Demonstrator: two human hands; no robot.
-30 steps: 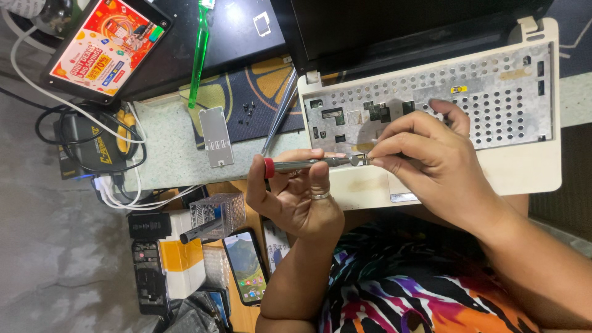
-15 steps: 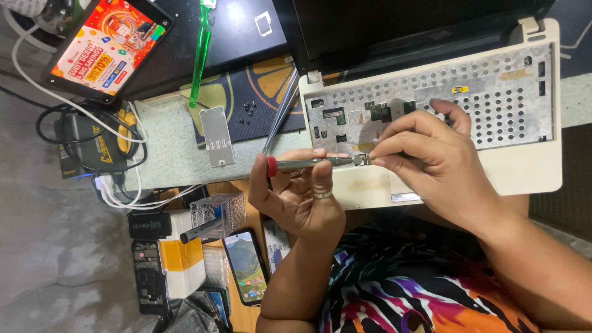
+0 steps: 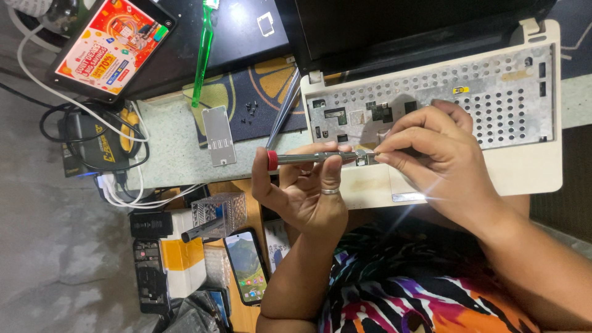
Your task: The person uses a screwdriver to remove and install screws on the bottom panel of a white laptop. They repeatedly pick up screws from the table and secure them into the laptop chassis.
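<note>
An opened cream laptop [image 3: 530, 166] lies on the bench with its keyboard removed, showing the perforated metal tray [image 3: 493, 92]. My left hand [image 3: 305, 194], a ring on one finger, holds a slim silver screwdriver [image 3: 302, 158] with a red end cap, lying level over the laptop's front left corner. My right hand [image 3: 444, 160] pinches the screwdriver's tip end between thumb and fingers, just above the palm rest. What sits at the tip is hidden by my fingertips.
A tablet with a colourful screen [image 3: 111, 46], a green toothbrush [image 3: 202, 55], tweezers [image 3: 282, 111], a grey cover plate [image 3: 219, 135] and loose screws [image 3: 250, 111] lie at the left. Below are a power adapter with cables [image 3: 95, 145], a clear box [image 3: 219, 213] and a phone [image 3: 246, 265].
Both hands stay on the screwdriver almost in place; the red end cap has shifted only slightly.
</note>
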